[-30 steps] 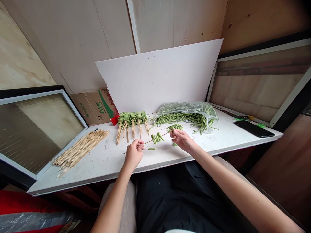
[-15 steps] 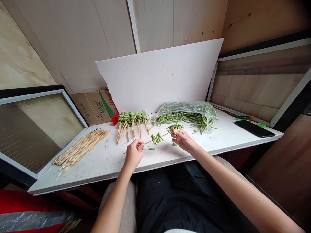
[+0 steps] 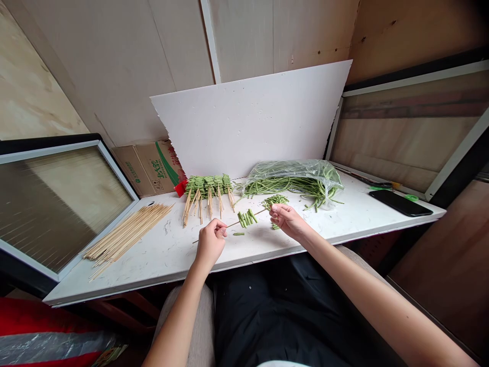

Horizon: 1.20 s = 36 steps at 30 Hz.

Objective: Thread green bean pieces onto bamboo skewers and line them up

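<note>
A bamboo skewer point(image 3: 231, 224) slants up to the right over the white table. My left hand point(image 3: 212, 238) is closed round its lower part, and the thin end pokes out to the left. Several short pieces of green bean point(image 3: 247, 218) are threaded side by side along its middle. My right hand point(image 3: 286, 219) pinches at the upper end of the skewer; whether a bean piece is also between those fingers is hidden. One loose bean piece point(image 3: 239, 234) lies on the table below. Behind my right hand is a small pile of cut beans point(image 3: 275, 199), partly covered by it.
Loose bamboo skewers point(image 3: 128, 237) lie at the left. Filled bean skewers point(image 3: 208, 186) are stacked at the back, beside a cardboard box point(image 3: 147, 168). Long beans lie in a clear plastic bag point(image 3: 298, 176). A black phone point(image 3: 400, 202) rests at the right. A white board point(image 3: 252, 122) stands behind.
Almost nothing differs. Both hands keep their places on the skewer, which has shifted only very slightly.
</note>
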Tool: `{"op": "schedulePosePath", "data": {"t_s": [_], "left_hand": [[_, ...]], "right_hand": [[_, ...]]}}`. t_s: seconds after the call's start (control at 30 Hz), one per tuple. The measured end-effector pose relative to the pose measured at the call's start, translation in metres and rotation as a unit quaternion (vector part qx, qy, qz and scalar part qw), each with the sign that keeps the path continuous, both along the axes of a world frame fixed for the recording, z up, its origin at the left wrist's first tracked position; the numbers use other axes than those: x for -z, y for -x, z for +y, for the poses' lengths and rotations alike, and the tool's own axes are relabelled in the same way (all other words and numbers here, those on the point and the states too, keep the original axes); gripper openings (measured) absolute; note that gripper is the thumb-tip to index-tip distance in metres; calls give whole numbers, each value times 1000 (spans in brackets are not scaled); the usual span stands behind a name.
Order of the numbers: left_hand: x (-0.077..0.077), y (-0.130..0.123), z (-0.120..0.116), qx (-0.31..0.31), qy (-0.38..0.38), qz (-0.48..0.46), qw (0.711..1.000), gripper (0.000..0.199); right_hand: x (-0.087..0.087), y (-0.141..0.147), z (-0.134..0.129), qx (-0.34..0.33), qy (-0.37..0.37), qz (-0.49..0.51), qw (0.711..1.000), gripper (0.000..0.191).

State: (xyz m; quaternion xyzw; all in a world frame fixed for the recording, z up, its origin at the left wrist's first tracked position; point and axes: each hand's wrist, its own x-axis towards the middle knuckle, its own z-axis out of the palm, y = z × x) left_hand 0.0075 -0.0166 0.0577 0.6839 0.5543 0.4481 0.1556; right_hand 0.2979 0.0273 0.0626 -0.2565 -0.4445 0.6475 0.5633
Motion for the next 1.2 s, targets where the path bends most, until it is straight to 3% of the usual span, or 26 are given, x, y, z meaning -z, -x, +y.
{"op": "schedulePosePath", "data": {"t_s": [1.2], "left_hand": [[3, -3, 0, 13, 6, 22, 1000, 16]], "right_hand": [[1, -2, 2, 42, -5, -25, 999, 33]]}}
